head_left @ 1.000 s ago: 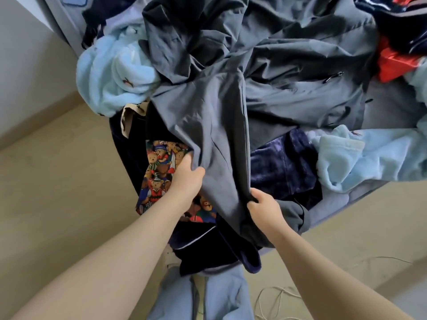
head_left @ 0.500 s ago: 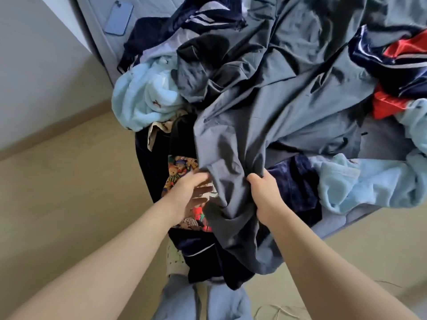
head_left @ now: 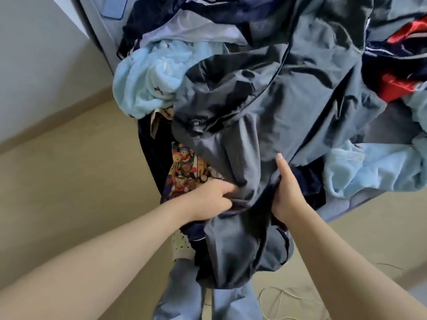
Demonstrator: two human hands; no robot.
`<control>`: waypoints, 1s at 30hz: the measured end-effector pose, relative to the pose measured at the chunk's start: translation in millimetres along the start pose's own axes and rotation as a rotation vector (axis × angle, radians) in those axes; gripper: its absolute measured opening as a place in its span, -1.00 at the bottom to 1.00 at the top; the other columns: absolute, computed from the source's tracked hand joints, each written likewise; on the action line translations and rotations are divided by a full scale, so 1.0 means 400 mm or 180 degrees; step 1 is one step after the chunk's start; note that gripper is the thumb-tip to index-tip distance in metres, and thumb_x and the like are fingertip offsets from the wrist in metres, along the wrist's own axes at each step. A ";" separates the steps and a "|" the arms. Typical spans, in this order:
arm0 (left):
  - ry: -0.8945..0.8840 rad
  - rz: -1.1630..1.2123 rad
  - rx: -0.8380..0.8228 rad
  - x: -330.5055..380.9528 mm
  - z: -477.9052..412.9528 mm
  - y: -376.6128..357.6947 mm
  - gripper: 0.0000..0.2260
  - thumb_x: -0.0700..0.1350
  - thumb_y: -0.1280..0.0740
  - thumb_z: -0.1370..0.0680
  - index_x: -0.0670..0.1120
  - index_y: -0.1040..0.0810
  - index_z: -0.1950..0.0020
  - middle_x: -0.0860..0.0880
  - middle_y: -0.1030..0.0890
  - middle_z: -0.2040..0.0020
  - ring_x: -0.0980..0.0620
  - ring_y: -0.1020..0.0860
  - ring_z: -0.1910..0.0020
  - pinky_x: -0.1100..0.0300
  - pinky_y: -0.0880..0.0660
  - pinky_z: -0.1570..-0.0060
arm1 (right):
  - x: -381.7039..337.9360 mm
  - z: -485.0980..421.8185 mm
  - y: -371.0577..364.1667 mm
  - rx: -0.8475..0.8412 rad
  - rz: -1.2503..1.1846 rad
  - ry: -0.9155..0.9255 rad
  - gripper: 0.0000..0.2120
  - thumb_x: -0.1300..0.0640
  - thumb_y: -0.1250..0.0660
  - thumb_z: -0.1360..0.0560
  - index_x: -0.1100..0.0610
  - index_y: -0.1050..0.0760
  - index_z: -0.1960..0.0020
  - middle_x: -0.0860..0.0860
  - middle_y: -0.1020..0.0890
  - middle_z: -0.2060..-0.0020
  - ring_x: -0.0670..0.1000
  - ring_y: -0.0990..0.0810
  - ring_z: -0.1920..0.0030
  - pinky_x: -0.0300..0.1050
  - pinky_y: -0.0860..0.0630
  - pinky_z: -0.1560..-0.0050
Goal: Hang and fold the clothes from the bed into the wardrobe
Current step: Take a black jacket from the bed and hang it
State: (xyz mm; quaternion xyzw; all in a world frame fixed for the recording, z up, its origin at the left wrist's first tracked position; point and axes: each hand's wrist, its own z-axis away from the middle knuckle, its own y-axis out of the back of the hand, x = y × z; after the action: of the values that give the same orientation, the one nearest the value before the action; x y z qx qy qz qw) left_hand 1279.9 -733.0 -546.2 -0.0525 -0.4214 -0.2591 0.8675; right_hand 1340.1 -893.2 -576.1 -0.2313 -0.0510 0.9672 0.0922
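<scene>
Grey zip jacket (head_left: 277,107) tops the clothes heap on the bed (head_left: 338,210), long axis running away from its overhanging near end, which left hand (head_left: 215,195) and right hand (head_left: 286,192) both grip, side by side, equally near.

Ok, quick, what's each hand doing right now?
Left hand: grips a fold of the grey jacket.
Right hand: holds the same jacket, fingers hidden under the cloth.

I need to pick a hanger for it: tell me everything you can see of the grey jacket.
The grey jacket looks thin, matte and woven, slate-grey, with a dark zip. It lies crumpled over the clothes pile, its lower end hanging off the bed edge. The left hand grips a fold; the right hand holds the fabric beside it.
</scene>
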 end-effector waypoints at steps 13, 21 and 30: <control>0.2362 0.2343 0.2834 -0.108 -0.093 0.050 -0.25 0.11 -0.43 -0.40 -0.04 -0.12 -0.46 -0.10 -0.27 -0.41 -0.16 -0.33 -0.31 -0.05 -0.34 -0.25 | 0.156 0.031 0.024 0.0042 0.1310 -0.0182 -0.76 0.37 -0.17 -0.40 0.18 -0.46 -0.02 0.12 -0.63 0.17 0.11 -0.59 0.16 -0.13 -0.49 0.24; 0.2653 0.1943 0.2196 -0.174 -0.058 0.078 -0.75 -0.27 -0.33 -0.49 -0.15 -0.48 -0.16 -0.10 -0.44 0.31 0.01 -0.38 0.39 0.21 -0.35 0.37 | 0.188 0.050 0.037 -0.0014 0.1346 -0.0371 -0.85 0.36 -0.22 -0.37 0.17 -0.49 0.16 0.11 -0.63 0.27 0.10 -0.59 0.24 -0.13 -0.51 0.24; 0.1539 0.2716 0.2416 -0.190 -0.017 0.082 -0.43 -0.25 -0.35 -0.50 -0.12 -0.22 -0.46 -0.06 -0.51 0.15 0.11 -0.38 0.42 0.38 -0.26 0.62 | 0.180 0.072 0.002 0.0217 0.1735 -0.0035 -0.86 0.29 -0.26 -0.41 0.24 -0.48 0.04 0.19 -0.62 0.08 0.08 -0.55 0.15 -0.09 -0.48 0.11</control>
State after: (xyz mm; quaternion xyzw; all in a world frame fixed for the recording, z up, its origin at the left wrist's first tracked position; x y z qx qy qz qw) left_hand 1262.1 -676.3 -604.1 0.1560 -0.2175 0.2739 0.9237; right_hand 1263.6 -881.0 -582.1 -0.2280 0.0452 0.9587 -0.1641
